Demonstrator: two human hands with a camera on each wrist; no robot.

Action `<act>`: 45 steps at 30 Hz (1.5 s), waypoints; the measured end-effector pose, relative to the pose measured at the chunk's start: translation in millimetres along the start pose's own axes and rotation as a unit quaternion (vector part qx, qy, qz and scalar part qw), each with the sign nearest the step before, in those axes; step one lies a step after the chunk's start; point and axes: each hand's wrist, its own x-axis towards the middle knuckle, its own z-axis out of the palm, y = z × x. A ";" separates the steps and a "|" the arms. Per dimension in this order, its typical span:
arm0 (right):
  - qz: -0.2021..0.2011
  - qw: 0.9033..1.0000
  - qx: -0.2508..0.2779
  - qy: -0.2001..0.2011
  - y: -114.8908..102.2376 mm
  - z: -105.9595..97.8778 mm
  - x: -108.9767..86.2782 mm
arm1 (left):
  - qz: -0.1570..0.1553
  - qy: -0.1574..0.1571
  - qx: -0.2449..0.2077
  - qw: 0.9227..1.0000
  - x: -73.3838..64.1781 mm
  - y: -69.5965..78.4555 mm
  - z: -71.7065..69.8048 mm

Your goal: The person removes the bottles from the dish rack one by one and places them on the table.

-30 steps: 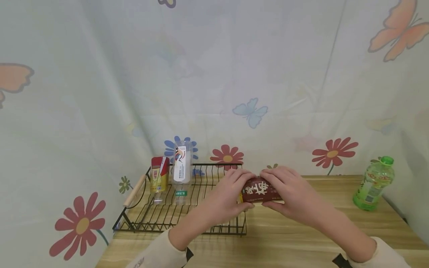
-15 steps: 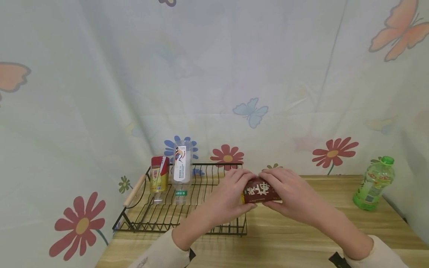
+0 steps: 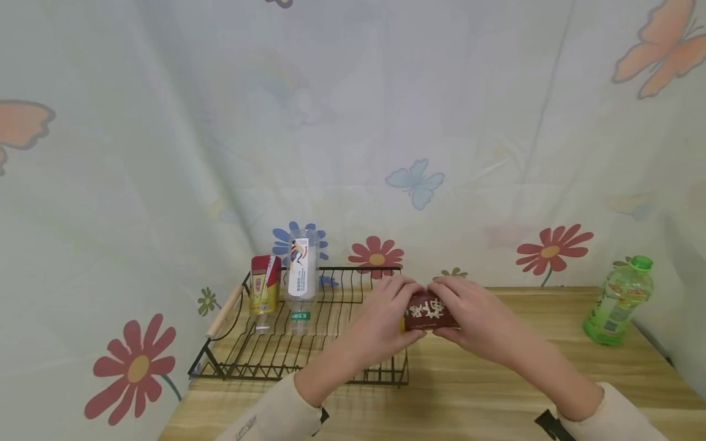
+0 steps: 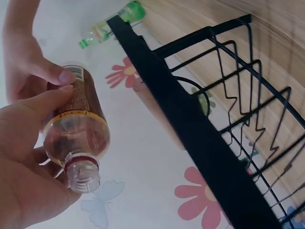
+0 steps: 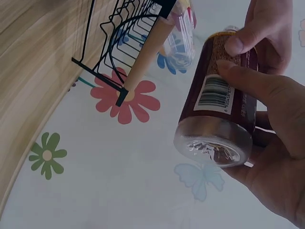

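Both hands hold a clear plastic bottle [image 3: 427,311] with a dark red label, lying sideways above the table. My left hand [image 3: 380,315] grips its neck end, thumb on the label. Its threaded mouth [image 4: 85,179] has no cap, as the left wrist view shows. The base end is in my right hand [image 3: 478,315], with the thumb beside a barcode [image 5: 214,94]. The thumbs lie close together along the label. Left of the hands stands a black wire rack [image 3: 325,361], holding an upside-down clear bottle [image 3: 301,269] and an upside-down red and yellow bottle [image 3: 265,288].
A green-tinted bottle [image 3: 619,300] stands upright at the table's right end. The rack's wooden handle [image 3: 225,311] is on its left side. Behind the wooden table [image 3: 485,392] hangs a curtain [image 3: 353,122] printed with flowers and butterflies.
The bottle has turned slightly in the hands, so its label lettering sits differently. The forearms have drawn a little closer together. Both hands keep their grip.
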 end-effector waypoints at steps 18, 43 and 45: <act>-0.010 1.000 0.011 0.021 24.1 -18.0 -8.3 | -0.002 0.012 -0.026 1.000 -11.5 -12.2 -16.6; 0.139 0.978 0.120 0.101 99.2 -39.6 -59.8 | -0.165 0.150 -0.075 0.972 -56.3 -117.1 -54.0; 0.178 0.966 0.157 0.101 106.3 -35.8 -66.9 | -0.191 0.150 -0.070 0.967 -60.6 -125.6 -51.3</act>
